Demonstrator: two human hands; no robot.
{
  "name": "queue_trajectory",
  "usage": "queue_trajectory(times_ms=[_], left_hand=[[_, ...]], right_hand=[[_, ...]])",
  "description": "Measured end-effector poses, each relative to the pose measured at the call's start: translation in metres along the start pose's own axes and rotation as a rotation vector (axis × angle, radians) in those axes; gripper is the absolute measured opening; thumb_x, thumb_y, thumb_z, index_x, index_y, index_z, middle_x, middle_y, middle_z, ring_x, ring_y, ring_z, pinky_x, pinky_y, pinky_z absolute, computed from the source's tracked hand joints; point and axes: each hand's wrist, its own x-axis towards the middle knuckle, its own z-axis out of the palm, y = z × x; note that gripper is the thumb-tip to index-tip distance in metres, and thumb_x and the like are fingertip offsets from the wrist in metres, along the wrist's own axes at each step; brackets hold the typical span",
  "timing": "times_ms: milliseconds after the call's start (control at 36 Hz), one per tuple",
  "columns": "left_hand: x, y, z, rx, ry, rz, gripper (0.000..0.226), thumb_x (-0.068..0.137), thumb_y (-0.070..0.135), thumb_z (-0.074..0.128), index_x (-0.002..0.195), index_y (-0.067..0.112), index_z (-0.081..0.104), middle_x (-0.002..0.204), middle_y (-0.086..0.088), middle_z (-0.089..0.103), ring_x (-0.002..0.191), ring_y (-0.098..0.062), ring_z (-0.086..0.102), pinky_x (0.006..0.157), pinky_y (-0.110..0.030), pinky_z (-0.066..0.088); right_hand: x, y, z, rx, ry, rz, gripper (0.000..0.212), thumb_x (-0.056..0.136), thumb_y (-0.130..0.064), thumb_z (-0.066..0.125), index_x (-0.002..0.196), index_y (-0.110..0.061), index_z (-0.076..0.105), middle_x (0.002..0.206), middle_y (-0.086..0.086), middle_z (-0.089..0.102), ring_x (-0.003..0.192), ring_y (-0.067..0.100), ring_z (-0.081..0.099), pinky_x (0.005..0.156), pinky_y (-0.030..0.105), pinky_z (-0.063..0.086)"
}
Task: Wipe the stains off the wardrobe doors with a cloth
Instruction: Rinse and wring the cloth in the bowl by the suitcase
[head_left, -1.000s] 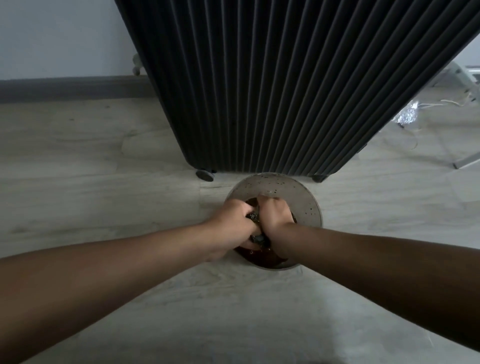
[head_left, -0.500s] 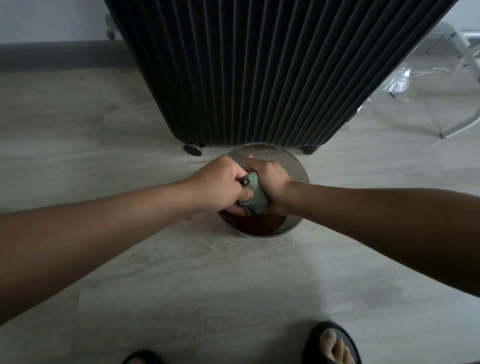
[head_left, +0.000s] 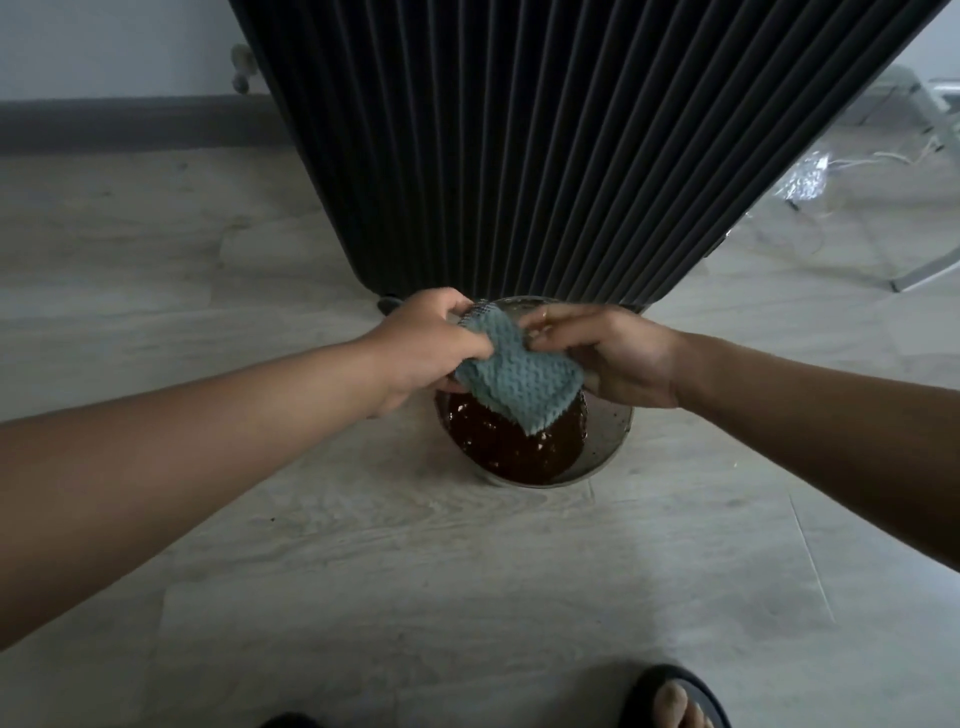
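One cloth (head_left: 514, 376), blue-green and knitted, is spread between my two hands over one round bowl (head_left: 610, 434) on the floor. My left hand (head_left: 428, 345) grips its upper left corner, fingers curled round it. My right hand (head_left: 610, 361) pinches the right edge, slightly blurred. The bowl holds dark brown liquid (head_left: 511, 447). One dark ribbed wardrobe (head_left: 519, 156) stands just behind the bowl.

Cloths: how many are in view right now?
1. The teal cloth hangs over the bowl of dark liquid, held between the left hand and right hand. Another could be hidden in the liquid.
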Motion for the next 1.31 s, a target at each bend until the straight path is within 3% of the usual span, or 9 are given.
queue_trajectory(times_ms=[111, 361, 500, 639, 806, 972, 1111, 1250, 1306], left_hand=[[0.0, 0.001, 0.009, -0.184, 0.026, -0.023, 0.047, 0.086, 0.015, 0.081, 0.128, 0.017, 0.059, 0.118, -0.003, 0.072, 0.109, -0.019, 0.071, 0.093, -0.042, 0.061], [-0.013, -0.01, 0.013, -0.288, -0.005, -0.045, 0.042, 0.085, 0.012, 0.082, 0.124, 0.014, 0.066, 0.112, 0.0, 0.077, 0.105, -0.014, 0.074, 0.099, -0.039, 0.057], [-0.019, -0.012, 0.025, -0.321, -0.088, -0.145, 0.037, 0.094, 0.009, 0.074, 0.127, 0.011, 0.058, 0.112, -0.008, 0.077, 0.098, -0.021, 0.077, 0.086, -0.036, 0.062], [-0.019, -0.012, 0.022, -0.369, -0.027, -0.143, 0.032, 0.091, 0.004, 0.076, 0.119, 0.013, 0.062, 0.109, -0.008, 0.077, 0.092, -0.019, 0.077, 0.072, -0.028, 0.06], [-0.021, -0.009, 0.025, -0.465, -0.082, -0.147, 0.031, 0.091, -0.002, 0.071, 0.119, 0.009, 0.066, 0.112, -0.009, 0.077, 0.103, -0.023, 0.075, 0.079, -0.033, 0.063], [-0.021, -0.011, 0.028, -0.707, -0.059, -0.168, 0.027, 0.099, 0.001, 0.057, 0.124, 0.008, 0.064, 0.117, -0.013, 0.076, 0.109, -0.027, 0.073, 0.083, -0.038, 0.062], [-0.018, -0.014, 0.029, -0.269, 0.023, -0.17, 0.008, 0.098, 0.009, 0.066, 0.105, 0.014, 0.067, 0.107, -0.015, 0.075, 0.092, -0.03, 0.075, 0.058, -0.031, 0.058], [-0.008, -0.015, 0.039, 0.087, 0.171, -0.092, 0.014, 0.101, 0.006, 0.055, 0.103, 0.002, 0.068, 0.087, -0.017, 0.073, 0.062, -0.032, 0.075, 0.054, -0.044, 0.063], [-0.003, -0.015, 0.041, 0.184, 0.229, -0.086, 0.016, 0.102, 0.007, 0.056, 0.099, 0.004, 0.072, 0.084, -0.016, 0.072, 0.062, -0.034, 0.073, 0.052, -0.046, 0.063]], right_hand=[[0.004, -0.003, 0.003, -0.003, -0.066, -0.018, 0.045, 0.089, 0.003, 0.061, 0.133, 0.002, 0.052, 0.135, 0.02, 0.062, 0.125, 0.032, 0.062, 0.103, 0.042, 0.052], [0.0, 0.026, 0.015, 0.533, -0.046, -0.051, 0.054, 0.088, 0.009, 0.044, 0.141, 0.001, 0.05, 0.137, 0.027, 0.06, 0.129, 0.038, 0.058, 0.103, 0.049, 0.05], [0.003, 0.022, 0.014, 0.601, -0.006, -0.061, 0.059, 0.085, 0.0, 0.047, 0.144, -0.002, 0.05, 0.141, 0.02, 0.057, 0.133, 0.032, 0.054, 0.116, 0.045, 0.04], [-0.003, 0.017, 0.004, 0.66, 0.024, -0.029, 0.068, 0.085, -0.038, 0.048, 0.147, -0.008, 0.051, 0.151, 0.012, 0.05, 0.142, 0.028, 0.042, 0.121, 0.036, 0.025], [-0.001, 0.018, 0.021, 0.62, 0.064, 0.037, 0.064, 0.1, -0.051, 0.045, 0.135, -0.001, 0.062, 0.139, 0.02, 0.06, 0.118, 0.032, 0.065, 0.102, 0.045, 0.052], [0.005, 0.002, 0.03, 0.616, 0.17, 0.001, 0.057, 0.096, -0.032, 0.04, 0.139, 0.003, 0.055, 0.136, 0.023, 0.062, 0.129, 0.035, 0.058, 0.11, 0.046, 0.046], [0.014, 0.007, 0.036, 0.393, 0.147, -0.022, 0.044, 0.084, -0.019, 0.053, 0.119, 0.006, 0.063, 0.121, 0.023, 0.066, 0.117, 0.035, 0.061, 0.108, 0.047, 0.044], [0.021, 0.008, 0.075, -0.21, 0.528, -0.051, 0.029, 0.103, -0.012, 0.046, 0.124, -0.002, 0.064, 0.126, 0.018, 0.061, 0.119, 0.034, 0.054, 0.098, 0.038, 0.039], [0.013, 0.015, 0.084, -0.292, 0.561, -0.102, 0.029, 0.101, -0.028, 0.048, 0.115, -0.011, 0.067, 0.118, 0.011, 0.064, 0.106, 0.027, 0.06, 0.088, 0.038, 0.047]])
